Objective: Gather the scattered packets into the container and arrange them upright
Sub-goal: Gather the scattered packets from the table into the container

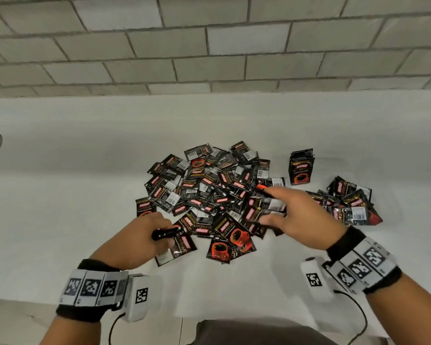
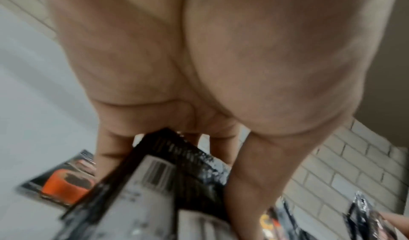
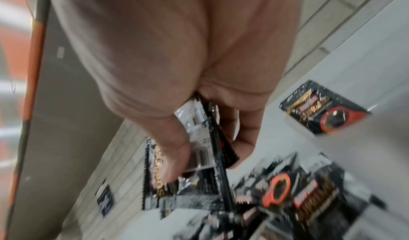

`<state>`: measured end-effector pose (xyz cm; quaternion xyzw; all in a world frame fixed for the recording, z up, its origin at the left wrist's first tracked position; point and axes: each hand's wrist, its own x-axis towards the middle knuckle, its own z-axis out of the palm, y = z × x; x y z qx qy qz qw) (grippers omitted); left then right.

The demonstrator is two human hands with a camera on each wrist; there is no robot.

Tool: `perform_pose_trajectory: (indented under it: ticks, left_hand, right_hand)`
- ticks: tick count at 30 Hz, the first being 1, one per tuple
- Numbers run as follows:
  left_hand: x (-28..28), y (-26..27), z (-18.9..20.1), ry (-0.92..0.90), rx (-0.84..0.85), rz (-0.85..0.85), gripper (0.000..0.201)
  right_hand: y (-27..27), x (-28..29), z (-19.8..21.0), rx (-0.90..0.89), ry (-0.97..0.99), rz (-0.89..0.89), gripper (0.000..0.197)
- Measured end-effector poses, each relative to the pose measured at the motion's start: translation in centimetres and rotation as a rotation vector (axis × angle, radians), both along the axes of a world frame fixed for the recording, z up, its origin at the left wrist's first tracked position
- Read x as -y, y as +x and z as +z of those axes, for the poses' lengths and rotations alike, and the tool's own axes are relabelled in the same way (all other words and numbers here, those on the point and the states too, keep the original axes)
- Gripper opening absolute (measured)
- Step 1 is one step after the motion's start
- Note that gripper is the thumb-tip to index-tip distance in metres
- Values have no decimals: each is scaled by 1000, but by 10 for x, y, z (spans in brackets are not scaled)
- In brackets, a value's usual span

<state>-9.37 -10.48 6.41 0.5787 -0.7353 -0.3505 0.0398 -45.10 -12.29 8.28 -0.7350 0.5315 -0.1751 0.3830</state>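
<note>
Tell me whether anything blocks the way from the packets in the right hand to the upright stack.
Nothing visible does. The right hand grips a few packets above the pile; the upright stack stands beyond it on the white table, with only flat-lying packets between. No container is in view.
</note>
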Motion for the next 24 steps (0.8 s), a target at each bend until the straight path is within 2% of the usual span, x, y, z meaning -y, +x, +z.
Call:
perform_pose_trajectory:
  ticks: [2, 4, 6, 9, 11, 13, 16, 20, 22, 24]
  left_hand:
    - [2, -12, 4, -25, -132, -48, 13]
    - [4, -37, 2, -17, -144, -159, 8]
    - [10, -66, -5, -53, -53, -279, 3]
    - [19, -101, -14, -64, 152, -419, 12]
    - [23, -116, -17, -61, 309, -511, 18]
    - [25, -124, -20, -65, 378, -535, 23]
    - [28, -127, -24, -93, 385, -533, 23]
    - [28, -123, -24, -80, 309, -476, 17]
    - [28, -117, -21, -86, 270, -443, 18]
    - [28, -109, -18, -119, 228, -415, 22]
  right_hand:
    - [-19, 1, 13, 14, -68, -136, 31]
    - [-47, 6, 22, -4, -185, -308, 32]
    - [-78, 11, 31, -60, -288, -481, 32]
    - [-116, 14, 32, -198, -271, -620, 43]
    - [-131, 13, 20, -267, -179, -618, 49]
    - [-142, 15, 0, -369, -62, -534, 46]
    - [-154, 17, -27, -512, 65, -488, 53]
    - [-156, 20, -32, -723, -11, -491, 77]
    - [-146, 20, -21, -682, -106, -478, 75]
    - [-124, 18, -7, -503, -224, -420, 62]
